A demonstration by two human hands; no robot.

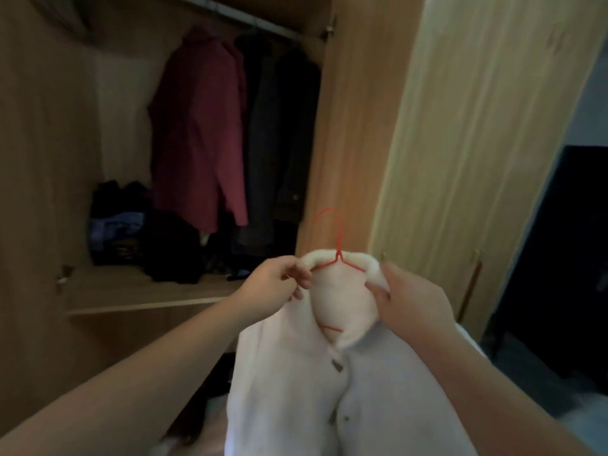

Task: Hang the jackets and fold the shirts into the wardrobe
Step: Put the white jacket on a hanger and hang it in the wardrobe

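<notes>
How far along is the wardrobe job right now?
Done: a red jacket and dark coats hang on the rail. In hand: both hands, left and right, grip a white jacket on a red hanger. Left: hooking it on the rail.

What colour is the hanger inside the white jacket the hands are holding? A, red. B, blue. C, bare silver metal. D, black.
A: the thin wire hanger poking up from the collar of the white jacket is red, with the left hand and right hand gripping the collar on either side.
</notes>
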